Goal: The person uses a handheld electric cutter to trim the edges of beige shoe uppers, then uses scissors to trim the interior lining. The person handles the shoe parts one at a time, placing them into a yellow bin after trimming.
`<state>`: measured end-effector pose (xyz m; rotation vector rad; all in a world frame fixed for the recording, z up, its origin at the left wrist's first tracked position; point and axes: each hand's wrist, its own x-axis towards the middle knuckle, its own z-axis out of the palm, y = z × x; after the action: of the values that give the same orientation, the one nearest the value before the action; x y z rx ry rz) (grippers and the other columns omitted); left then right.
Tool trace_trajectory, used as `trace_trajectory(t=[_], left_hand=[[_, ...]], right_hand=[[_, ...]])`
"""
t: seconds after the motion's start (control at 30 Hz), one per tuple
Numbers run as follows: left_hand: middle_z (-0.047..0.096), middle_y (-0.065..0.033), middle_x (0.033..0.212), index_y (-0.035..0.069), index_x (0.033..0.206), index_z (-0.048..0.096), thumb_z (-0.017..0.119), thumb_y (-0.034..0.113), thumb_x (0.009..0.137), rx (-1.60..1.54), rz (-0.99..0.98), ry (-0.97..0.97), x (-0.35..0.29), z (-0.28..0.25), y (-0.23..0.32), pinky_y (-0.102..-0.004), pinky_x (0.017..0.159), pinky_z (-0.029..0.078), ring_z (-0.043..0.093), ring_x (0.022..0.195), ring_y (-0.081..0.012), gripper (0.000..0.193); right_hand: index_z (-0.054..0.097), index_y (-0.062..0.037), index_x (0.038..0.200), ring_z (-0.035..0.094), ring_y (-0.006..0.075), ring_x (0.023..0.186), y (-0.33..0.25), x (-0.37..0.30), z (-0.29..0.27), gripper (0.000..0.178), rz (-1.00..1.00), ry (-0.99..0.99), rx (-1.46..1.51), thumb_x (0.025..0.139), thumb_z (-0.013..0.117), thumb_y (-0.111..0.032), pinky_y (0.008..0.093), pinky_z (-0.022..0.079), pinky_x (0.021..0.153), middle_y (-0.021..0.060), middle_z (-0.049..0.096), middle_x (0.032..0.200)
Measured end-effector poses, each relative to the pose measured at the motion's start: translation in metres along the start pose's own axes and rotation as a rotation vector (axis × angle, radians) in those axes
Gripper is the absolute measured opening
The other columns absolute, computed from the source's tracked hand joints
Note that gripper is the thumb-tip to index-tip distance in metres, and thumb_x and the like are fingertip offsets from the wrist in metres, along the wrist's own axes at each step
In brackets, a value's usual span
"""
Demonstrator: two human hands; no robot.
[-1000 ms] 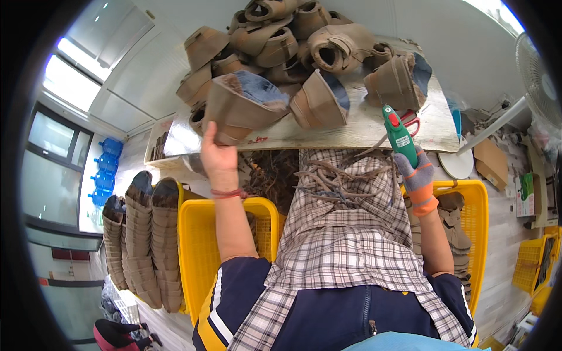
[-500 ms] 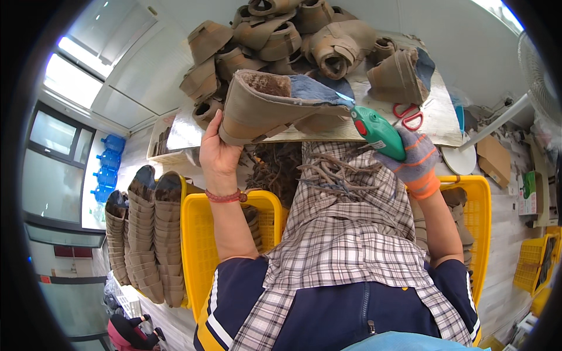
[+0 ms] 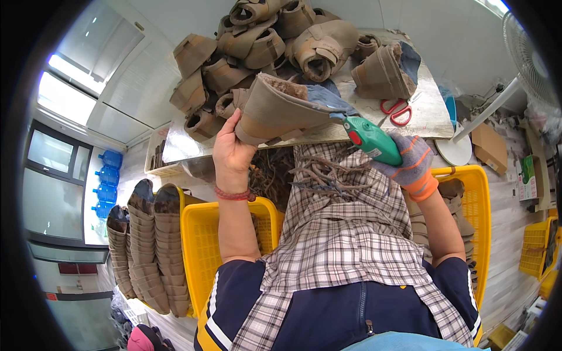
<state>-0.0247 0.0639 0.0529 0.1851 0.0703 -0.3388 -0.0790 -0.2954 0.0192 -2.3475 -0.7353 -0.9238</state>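
Clamping taupe fleece-lined boot upper (image 3: 278, 115) near white tabletop (image 3: 430, 114) edge: bare left hand (image 3: 233, 147). Grey-orange gloved right hand (image 3: 413, 161) wraps green plastic cutter (image 3: 374, 142), tip at rim. Cut looks underway; heaped taupe uppers (image 3: 261, 48): done or not, can't tell.

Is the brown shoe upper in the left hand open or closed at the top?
Open: the shoe upper gapes at its top rim, where fuzzy brown lining shows inside, above the left hand.

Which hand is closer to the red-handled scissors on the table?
Right. The gloved right hand, holding a green tool, is just on the near side of the scissors; the bare left hand is well to their left.
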Motion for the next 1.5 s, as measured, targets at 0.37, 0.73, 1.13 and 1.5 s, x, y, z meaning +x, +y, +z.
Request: trace_trajectory(t=[0.37, 0.73, 1.13, 1.5], left_hand=[[0.048, -0.0196, 0.132, -0.006, 0.127, 0.044, 0.044, 0.011, 0.094, 0.14, 0.046, -0.113, 0.006, 0.02, -0.028, -0.0457, 0.105, 0.035, 0.047, 0.122, -0.0307, 0.037], [0.047, -0.012, 0.134, 0.003, 0.134, 0.041, 0.049, -0.001, 0.086, 0.559, 0.392, -0.251, 0.006, 0.02, -0.073, -0.0477, 0.106, 0.033, 0.043, 0.125, -0.0288, 0.049], [0.063, -0.0105, 0.1, -0.001, 0.101, 0.062, 0.062, -0.003, 0.08, 1.563, 0.784, -0.356, 0.015, -0.012, -0.098, -0.031, 0.079, 0.045, 0.058, 0.09, -0.023, 0.02], [0.064, -0.0156, 0.092, 0.0, 0.095, 0.065, 0.061, 0.0, 0.071, 2.279, 0.976, -0.707, 0.016, -0.034, -0.092, -0.0414, 0.076, 0.047, 0.06, 0.083, -0.0368, 0.024]], right_hand=[[0.061, -0.0059, 0.097, 0.058, 0.0271, 0.059, -0.01, 0.01, -0.003, 0.058, 0.006, 0.057, 0.064, 0.056, 0.085, -0.04, 0.0363, 0.047, 0.055, 0.0088, 0.061, 0.069], [0.062, -0.0034, 0.094, 0.06, 0.0263, 0.061, -0.027, 0.007, 0.003, 0.052, 0.271, 0.058, 0.31, 0.06, 0.084, -0.037, 0.0348, 0.049, 0.056, 0.0114, 0.062, 0.07], [0.062, -0.0016, 0.095, 0.063, 0.0153, 0.06, -0.035, 0.005, 0.009, 0.046, 0.602, 0.087, 0.589, 0.069, 0.08, -0.036, 0.0282, 0.05, 0.055, 0.0102, 0.066, 0.071], [0.061, -0.0007, 0.094, 0.054, 0.0056, 0.056, -0.032, 0.011, 0.0, 0.043, 0.84, 0.056, 0.881, 0.077, 0.075, -0.038, 0.0211, 0.043, 0.05, 0.0012, 0.06, 0.065]])
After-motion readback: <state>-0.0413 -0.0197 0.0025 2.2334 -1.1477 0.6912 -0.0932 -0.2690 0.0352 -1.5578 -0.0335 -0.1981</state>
